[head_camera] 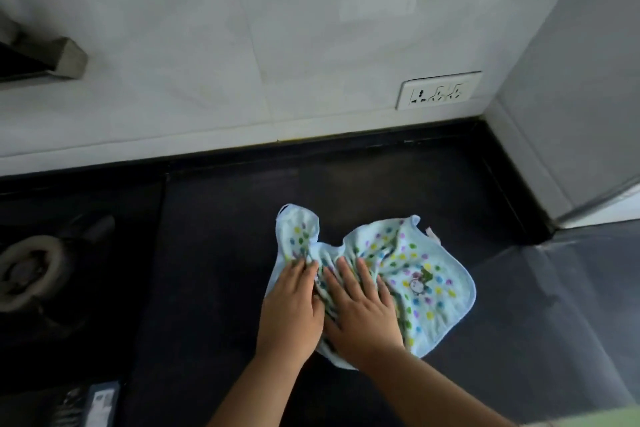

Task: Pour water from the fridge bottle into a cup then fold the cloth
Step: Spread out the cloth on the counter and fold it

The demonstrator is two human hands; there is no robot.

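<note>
Much of the left side is cut off or dim: a round grey gas-burner ring is seen only in part at the left edge, a dark angular metal fitting is cropped at the upper left, and a blue-and-white printed packet is cut by the bottom edge, its label too blurred to be read. At the right edge, only a strip of a grey panel is seen. A small cartoon figure is printed on the light blue cloth dotted with green, yellow, purple and blue spots, but no writing on it can be made out. No bottle or cup is in view. The cloth is spread, crumpled toward its left half, on the black stone countertop, below the white tiled wall and the white socket plate with 3 groups of pin holes. Its lower left part is hidden beneath both hands. The left hand is laid on the cloth's left edge, its fingertips sunk into the bunched folds, so whether fabric is pinched cannot be told. The right hand is pressed flat on the cloth with its fingers straight and slightly spread, nothing being gripped. The 2 hands are touching side by side.
</note>
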